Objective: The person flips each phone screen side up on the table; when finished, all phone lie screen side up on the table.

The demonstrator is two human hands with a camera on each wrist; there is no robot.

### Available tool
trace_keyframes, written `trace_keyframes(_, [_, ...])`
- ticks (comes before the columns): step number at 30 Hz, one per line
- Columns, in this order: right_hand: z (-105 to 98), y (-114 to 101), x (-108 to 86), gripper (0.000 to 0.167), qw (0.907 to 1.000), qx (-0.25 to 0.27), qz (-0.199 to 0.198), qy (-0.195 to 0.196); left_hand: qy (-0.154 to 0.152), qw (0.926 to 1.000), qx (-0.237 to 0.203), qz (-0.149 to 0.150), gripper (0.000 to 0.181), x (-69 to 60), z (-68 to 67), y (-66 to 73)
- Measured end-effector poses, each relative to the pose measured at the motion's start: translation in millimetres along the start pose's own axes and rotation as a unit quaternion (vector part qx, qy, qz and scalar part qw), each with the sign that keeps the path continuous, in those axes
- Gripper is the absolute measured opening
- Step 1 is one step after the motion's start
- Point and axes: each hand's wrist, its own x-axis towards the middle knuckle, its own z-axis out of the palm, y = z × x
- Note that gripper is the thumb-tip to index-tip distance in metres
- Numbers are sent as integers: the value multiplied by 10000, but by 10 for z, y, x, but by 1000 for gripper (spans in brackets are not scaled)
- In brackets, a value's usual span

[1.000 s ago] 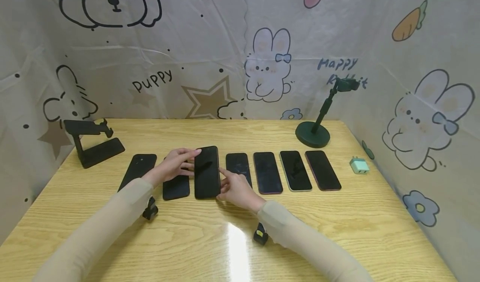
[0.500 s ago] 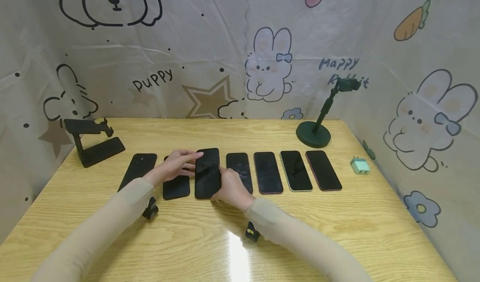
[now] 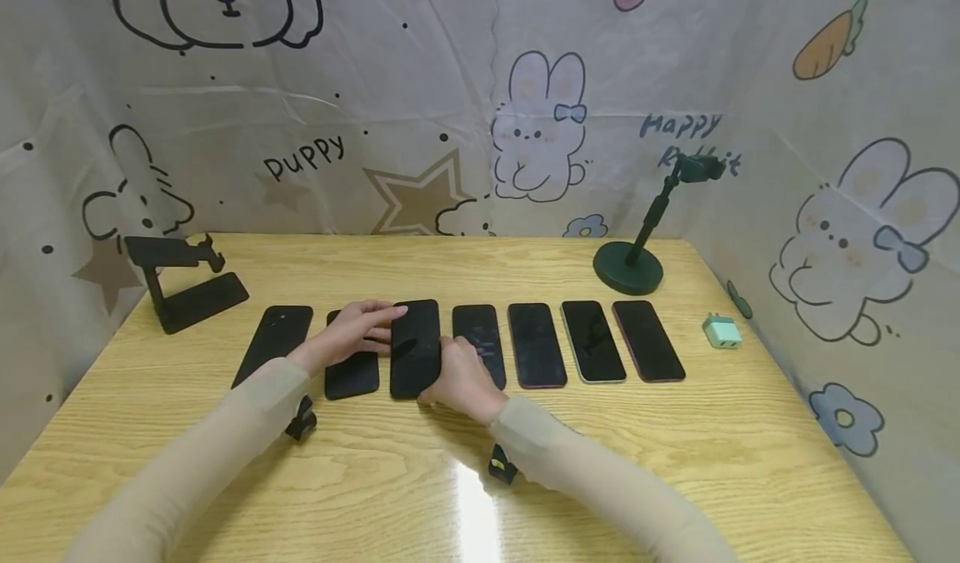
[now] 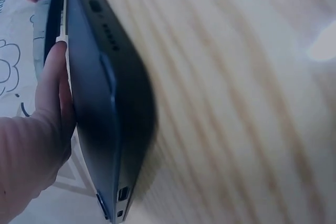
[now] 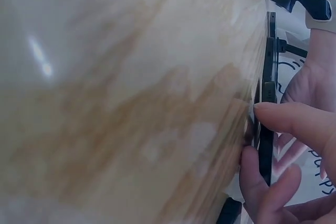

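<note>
In the head view, a black smartphone (image 3: 415,351) is between both hands in a row of phones, its near end at or close to the tabletop. My left hand (image 3: 341,336) holds its upper left corner, thumb on the dark face. My right hand (image 3: 463,381) grips its lower right edge. The right wrist view shows the smartphone (image 5: 266,148) edge-on, with the right thumb and fingers at its edge. A second black phone (image 3: 352,377) lies under and beside the left hand; in the left wrist view this phone (image 4: 100,103) fills the foreground, ports visible.
A phone (image 3: 279,330) lies face down at far left. Right of the hands lie several more, including a pale-edged phone (image 3: 592,342). Behind stand a black folding stand (image 3: 187,284) and a dark green stand (image 3: 628,267). A mint charger plug (image 3: 722,331) sits at right.
The held smartphone has tilted down slightly, its far end lower. My right hand has shifted left and its fingers have closed round the phone's edge. The left hand has barely moved.
</note>
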Motion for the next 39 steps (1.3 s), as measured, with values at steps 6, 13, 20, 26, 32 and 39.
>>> trace_keyframes(6, [7, -12, -10, 80, 9991, -362, 212, 33, 50, 9987, 496, 143, 75, 20, 22, 20])
trace_keyframes(13, [9, -19, -20, 79, 9989, -333, 319, -49, 226, 9957, 889, 148, 71, 32, 44, 53])
trace_keyframes(20, [-10, -3, -6, 68, 9992, -327, 218, -23, 378, 9908, 1296, 111, 74, 48, 87, 92])
trace_keyframes(26, [-8, 20, -10, 60, 9996, -233, 137, -5, 462, 9786, 1998, 166, 72, 87, 101, 114])
trace_keyframes(32, [-13, 12, -8, 65, 9995, -292, 142, -30, 473, 9715, 2319, 144, 71, 112, 94, 149])
trace_keyframes(39, [-27, -1, -11, 79, 9989, -370, 238, -155, 542, 9605, 2720, 246, 68, 110, 111, 169])
